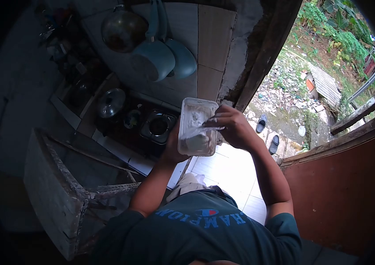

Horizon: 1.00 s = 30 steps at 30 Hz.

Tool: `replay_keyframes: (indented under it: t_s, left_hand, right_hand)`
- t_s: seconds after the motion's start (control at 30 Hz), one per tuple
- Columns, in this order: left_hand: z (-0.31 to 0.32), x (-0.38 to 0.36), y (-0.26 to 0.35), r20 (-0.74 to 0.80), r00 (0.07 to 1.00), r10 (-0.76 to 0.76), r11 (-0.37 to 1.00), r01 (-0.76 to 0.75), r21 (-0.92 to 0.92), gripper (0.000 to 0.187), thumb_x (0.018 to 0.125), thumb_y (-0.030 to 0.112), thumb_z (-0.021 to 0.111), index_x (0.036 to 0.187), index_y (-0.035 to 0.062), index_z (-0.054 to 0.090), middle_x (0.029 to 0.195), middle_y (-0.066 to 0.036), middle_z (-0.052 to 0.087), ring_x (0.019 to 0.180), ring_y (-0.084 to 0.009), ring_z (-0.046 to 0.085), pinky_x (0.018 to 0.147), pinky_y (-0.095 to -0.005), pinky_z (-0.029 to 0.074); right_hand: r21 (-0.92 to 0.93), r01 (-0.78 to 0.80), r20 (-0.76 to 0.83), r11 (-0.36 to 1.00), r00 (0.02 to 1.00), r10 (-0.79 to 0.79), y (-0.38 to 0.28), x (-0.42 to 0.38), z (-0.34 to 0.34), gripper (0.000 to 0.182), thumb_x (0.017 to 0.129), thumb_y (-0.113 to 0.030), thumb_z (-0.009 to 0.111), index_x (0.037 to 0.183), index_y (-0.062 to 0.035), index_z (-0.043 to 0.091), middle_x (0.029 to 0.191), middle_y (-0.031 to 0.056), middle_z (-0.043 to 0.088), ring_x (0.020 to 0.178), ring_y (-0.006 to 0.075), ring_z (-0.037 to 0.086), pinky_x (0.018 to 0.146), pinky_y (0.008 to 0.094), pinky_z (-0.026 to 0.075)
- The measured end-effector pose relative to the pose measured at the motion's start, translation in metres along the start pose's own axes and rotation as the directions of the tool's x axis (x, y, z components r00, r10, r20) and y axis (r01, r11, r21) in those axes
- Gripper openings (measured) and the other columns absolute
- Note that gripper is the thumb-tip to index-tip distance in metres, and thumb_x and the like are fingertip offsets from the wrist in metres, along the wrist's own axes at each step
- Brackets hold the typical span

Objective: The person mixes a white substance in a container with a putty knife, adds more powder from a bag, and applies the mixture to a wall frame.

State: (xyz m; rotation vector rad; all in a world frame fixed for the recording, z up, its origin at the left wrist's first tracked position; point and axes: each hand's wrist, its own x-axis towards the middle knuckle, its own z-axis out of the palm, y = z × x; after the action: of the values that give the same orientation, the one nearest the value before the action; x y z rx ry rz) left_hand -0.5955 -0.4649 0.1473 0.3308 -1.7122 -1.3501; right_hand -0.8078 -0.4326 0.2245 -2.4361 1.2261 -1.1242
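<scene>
In the head view, a white rectangular plastic tub (214,143) is held up in front of my chest, its open top facing me. White powdery or pasty stuff (196,115) coats its inside and lies in lumps. My left hand (175,148) grips the tub by its left side, with most fingers hidden behind it. Over the tub's right rim reaches my right hand (229,125), its fingers pinched on a pale, flat, partly see-through piece (194,132). That piece slants across the tub's opening; I cannot make out its exact kind. White smears show on the right fingertips.
A stove burner (158,127) and a lidded pot (111,104) stand on the counter to the left. Light-blue pans (154,59) hang above. A worn wooden frame (66,185) stands at lower left. On the right, a doorway opens onto rubble and dark slippers (274,144).
</scene>
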Motion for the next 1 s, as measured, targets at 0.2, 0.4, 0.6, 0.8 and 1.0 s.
replay_keyframes:
  t_s: [0.2, 0.4, 0.6, 0.8, 1.0]
  left_hand:
    - [-0.008, 0.007, -0.006, 0.098, 0.911, -0.401, 0.526, 0.316, -0.79, 0.062, 0.106, 0.053, 0.034, 0.146, 0.0068, 0.043, 0.135, -0.014, 0.057, 0.12, -0.0277, 0.062, 0.1, -0.0456, 0.053]
    - [-0.022, 0.001, -0.024, 0.122, 0.907, -0.404, 0.309, 0.26, -0.915, 0.061, 0.106, 0.051, 0.032, 0.148, 0.0068, 0.039, 0.136, -0.017, 0.055, 0.123, -0.0314, 0.06, 0.1, -0.0479, 0.054]
    - [-0.021, 0.002, -0.022, 0.016, 0.924, -0.381, 0.609, 0.264, -0.748, 0.065, 0.104, 0.056, 0.036, 0.149, 0.0086, 0.039, 0.141, -0.014, 0.053, 0.126, -0.0304, 0.057, 0.105, -0.0484, 0.049]
    - [-0.028, 0.009, -0.019, 0.021, 0.91, -0.413, 0.307, 0.161, -0.938, 0.06, 0.096, 0.036, 0.064, 0.145, 0.0078, 0.043, 0.138, -0.013, 0.053, 0.125, -0.0281, 0.056, 0.105, -0.0435, 0.048]
    - [-0.039, 0.0, -0.048, 0.083, 0.906, -0.415, 0.195, 0.178, -0.965, 0.066, 0.102, 0.059, 0.04, 0.146, 0.0098, 0.044, 0.141, -0.012, 0.053, 0.125, -0.0303, 0.056, 0.106, -0.0481, 0.046]
  right_hand:
    - [-0.182, -0.139, -0.19, 0.974, 0.976, 0.104, 0.017, -0.01, 0.018, 0.035, 0.074, 0.003, 0.066, 0.104, -0.0092, 0.077, 0.087, 0.0069, 0.073, 0.084, 0.0245, 0.06, 0.074, 0.0364, 0.053]
    - [-0.082, -0.071, -0.04, 0.994, 0.997, 0.068, -0.019, -0.03, 0.038, 0.035, 0.073, 0.003, 0.067, 0.105, -0.0089, 0.077, 0.089, 0.006, 0.074, 0.082, 0.0244, 0.06, 0.074, 0.0362, 0.054]
    - [-0.12, -0.22, -0.264, 0.968, 0.947, 0.183, 0.006, -0.011, 0.036, 0.036, 0.071, 0.003, 0.069, 0.104, -0.0077, 0.076, 0.088, 0.0078, 0.073, 0.086, 0.0252, 0.063, 0.074, 0.037, 0.054]
    - [-0.087, -0.214, -0.061, 0.973, 0.976, 0.209, -0.007, -0.04, 0.058, 0.029, 0.078, 0.001, 0.068, 0.105, -0.0067, 0.074, 0.085, 0.0091, 0.071, 0.083, 0.0278, 0.061, 0.074, 0.0393, 0.053]
    - [0.068, -0.329, -0.261, 0.942, 0.906, 0.335, -0.009, -0.02, 0.048, 0.029, 0.083, -0.003, 0.068, 0.112, -0.0053, 0.07, 0.083, 0.0132, 0.067, 0.078, 0.0317, 0.063, 0.069, 0.0432, 0.053]
